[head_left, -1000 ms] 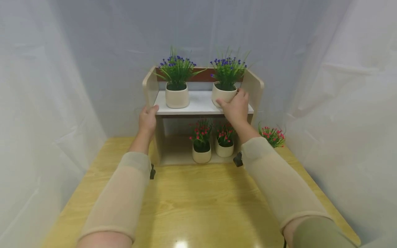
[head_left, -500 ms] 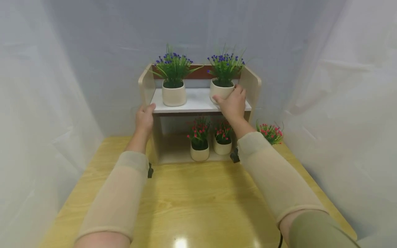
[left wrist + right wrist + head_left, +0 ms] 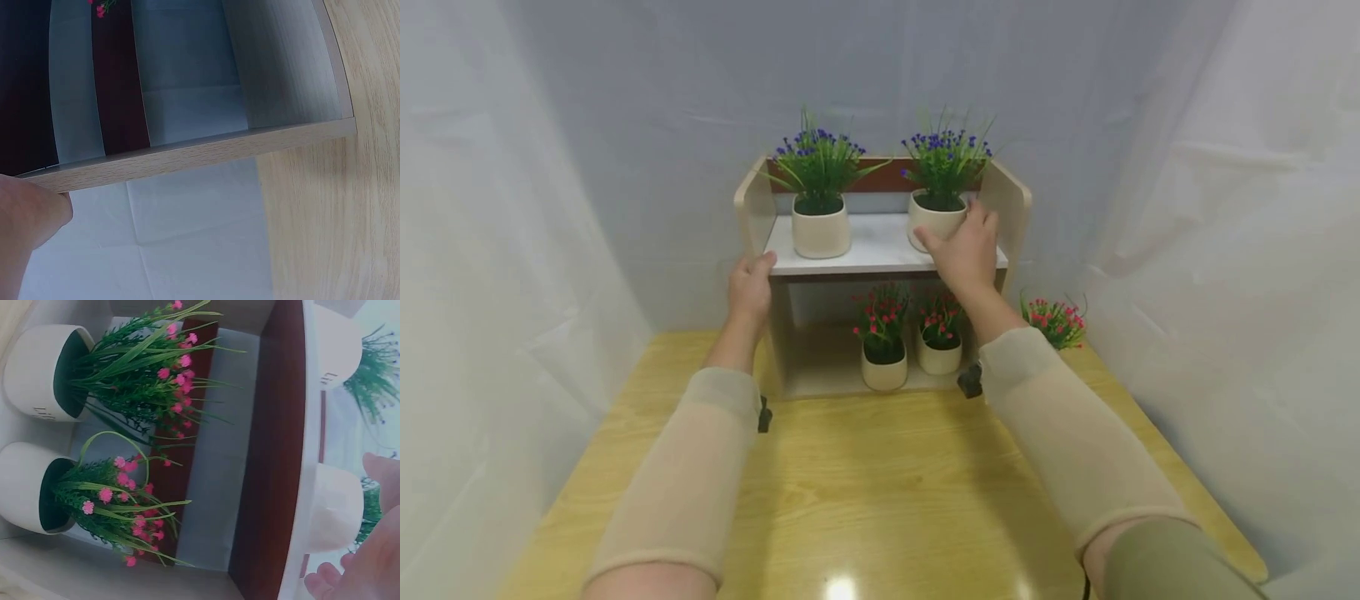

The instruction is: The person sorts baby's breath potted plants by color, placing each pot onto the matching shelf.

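In the head view, a two-tier wooden shelf (image 3: 880, 268) stands on the table. My left hand (image 3: 750, 292) grips the front edge of its left side panel (image 3: 187, 164), thumb at the white upper board; most of its fingers are hidden. On that board sit two cream pots of purple flowers, a left pot (image 3: 822, 233) and a right pot (image 3: 931, 223). My right hand (image 3: 967, 250) is around the right pot, thumb before its front and fingers at its right side. In the right wrist view, the thumb and fingertips (image 3: 322, 581) look spread, with a small gap beside the pot.
Two cream pots of pink flowers, a left one (image 3: 883, 373) and a right one (image 3: 940, 358), stand on the lower tier, toward the right. Another pink-flowered plant (image 3: 1056, 323) is right of the shelf. Pale sheeting (image 3: 1225, 250) encloses the wooden table (image 3: 865, 492).
The head view has shifted slightly, so the whole scene sits a little further left and up. My right fingers look slightly looser around the right pot. The pots keep their places.
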`<action>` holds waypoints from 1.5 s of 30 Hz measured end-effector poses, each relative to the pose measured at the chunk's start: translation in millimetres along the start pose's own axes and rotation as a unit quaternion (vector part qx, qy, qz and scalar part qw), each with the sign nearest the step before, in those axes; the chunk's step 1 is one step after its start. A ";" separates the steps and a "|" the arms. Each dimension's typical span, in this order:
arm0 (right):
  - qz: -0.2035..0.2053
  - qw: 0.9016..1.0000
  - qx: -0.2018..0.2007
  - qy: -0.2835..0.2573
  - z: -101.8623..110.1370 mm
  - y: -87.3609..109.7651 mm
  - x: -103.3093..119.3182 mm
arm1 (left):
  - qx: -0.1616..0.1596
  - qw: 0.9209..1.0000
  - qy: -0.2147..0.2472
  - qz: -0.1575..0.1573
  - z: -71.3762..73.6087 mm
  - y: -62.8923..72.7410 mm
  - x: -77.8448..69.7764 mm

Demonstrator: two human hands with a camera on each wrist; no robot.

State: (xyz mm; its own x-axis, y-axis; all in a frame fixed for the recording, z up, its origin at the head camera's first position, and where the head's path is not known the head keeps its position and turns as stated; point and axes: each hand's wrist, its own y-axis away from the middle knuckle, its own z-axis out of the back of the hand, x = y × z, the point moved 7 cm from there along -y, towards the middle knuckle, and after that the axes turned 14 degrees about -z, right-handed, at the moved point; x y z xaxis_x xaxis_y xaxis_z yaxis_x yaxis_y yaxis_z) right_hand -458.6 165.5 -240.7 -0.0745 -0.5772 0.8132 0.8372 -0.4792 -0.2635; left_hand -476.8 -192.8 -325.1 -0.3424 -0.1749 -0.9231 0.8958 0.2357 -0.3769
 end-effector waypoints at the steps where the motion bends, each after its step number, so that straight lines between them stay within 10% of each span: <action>1: 0.004 1.000 0.000 -0.004 2.7 1.7 1.4 | 0.000 1.000 0.002 0.000 -0.2 0.0 -0.3; 25: 0.028 0.990 -0.043 -0.129 63.7 15.1 -27.5 | 0.002 1.000 0.003 0.001 0.6 2.8 1.6; 45: -0.108 0.975 -0.085 -0.175 93.3 10.2 -143.2 | 0.003 1.000 0.001 -0.002 0.2 1.3 -0.6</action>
State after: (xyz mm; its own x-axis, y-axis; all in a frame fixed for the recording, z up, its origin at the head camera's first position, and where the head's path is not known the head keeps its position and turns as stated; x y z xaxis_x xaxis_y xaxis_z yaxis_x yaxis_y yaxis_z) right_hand -388.8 305.0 -311.4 -0.0245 -0.2038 0.9787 0.7190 -0.6838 -0.1243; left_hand -475.3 -192.6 -325.0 -0.3461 -0.1744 -0.9219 0.8960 0.2301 -0.3799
